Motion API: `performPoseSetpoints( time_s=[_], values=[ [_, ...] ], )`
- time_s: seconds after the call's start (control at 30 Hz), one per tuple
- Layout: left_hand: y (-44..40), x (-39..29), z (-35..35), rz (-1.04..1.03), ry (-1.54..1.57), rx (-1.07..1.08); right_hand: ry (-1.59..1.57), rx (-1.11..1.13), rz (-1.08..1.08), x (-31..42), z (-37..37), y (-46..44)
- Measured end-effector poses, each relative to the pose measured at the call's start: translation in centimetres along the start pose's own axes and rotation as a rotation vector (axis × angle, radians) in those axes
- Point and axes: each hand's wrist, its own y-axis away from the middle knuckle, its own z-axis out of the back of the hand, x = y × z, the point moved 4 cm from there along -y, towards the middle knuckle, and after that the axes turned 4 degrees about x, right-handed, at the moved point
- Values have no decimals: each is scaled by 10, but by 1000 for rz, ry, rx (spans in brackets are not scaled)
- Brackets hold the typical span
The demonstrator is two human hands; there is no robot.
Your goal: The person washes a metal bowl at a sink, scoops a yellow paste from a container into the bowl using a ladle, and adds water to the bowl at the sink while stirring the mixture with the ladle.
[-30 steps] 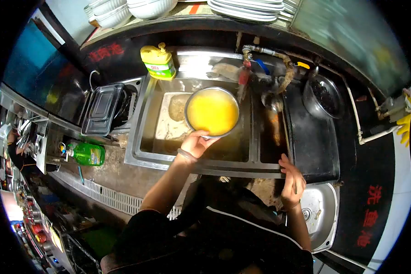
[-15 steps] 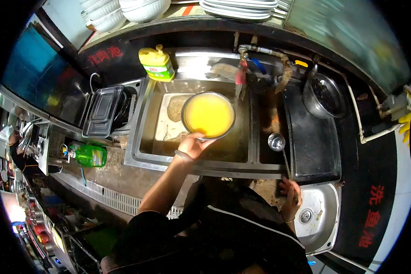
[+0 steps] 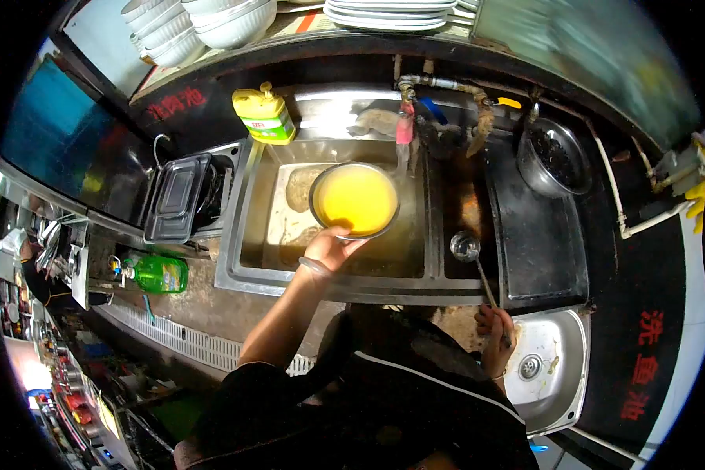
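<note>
My left hand (image 3: pixel 333 249) grips the near rim of a round metal bowl (image 3: pixel 312 210), thumb over the edge. Yellow liquid (image 3: pixel 358 197) fills most of the bowl, which is held above the large sink basin (image 3: pixel 251 200). Lower right, my right hand (image 3: pixel 497 338) is closed around the handle of a ladle (image 3: pixel 465 246). The ladle's cup hangs over the narrow, dark basin (image 3: pixel 468 196) beside the large one.
A yellow jug (image 3: pixel 264 114) stands at the sink's back left, near the taps (image 3: pixel 406 88). At right are a metal pot (image 3: pixel 554 159) with dark contents, a black tray (image 3: pixel 538 251) and a small white sink (image 3: pixel 556 376). Stacked bowls (image 3: pixel 235 23) line the shelf above.
The view has shifted slightly. The ladle's cup has moved a little to the left over the dark basin. My left hand still holds the bowl in about the same place.
</note>
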Motion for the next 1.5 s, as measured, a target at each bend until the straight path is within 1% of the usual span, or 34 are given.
performPoseSetpoints(
  time_s=[0.07, 0.17, 0.37, 0.57, 0.97, 1.17, 1.37, 1.5],
  values=[
    [0, -1, -2, 2, -2, -28, 1, 5, -2, 0, -1, 0],
    [-2, -4, -5, 15, -9, -2, -39, 35, 37, -4, -1, -1],
    [-9, -9, -5, -26, -13, -11, -69, 10, -15, -8, -2, -1],
    [-11, -15, -13, -54, -54, -64, -56, -13, 21, -4, -5, 2],
    [-17, -18, -25, 4, -49, -48, -111, -31, -12, -13, -1, 7],
    [-15, -22, -31, -58, -75, -64, -112, -36, -49, -15, -1, 9],
    [-13, -25, -30, -40, -73, -101, -112, -31, -38, -18, -1, 9],
    [-2, -29, -42, -82, -99, -110, -60, -27, 13, -19, -2, 10]
  ],
)
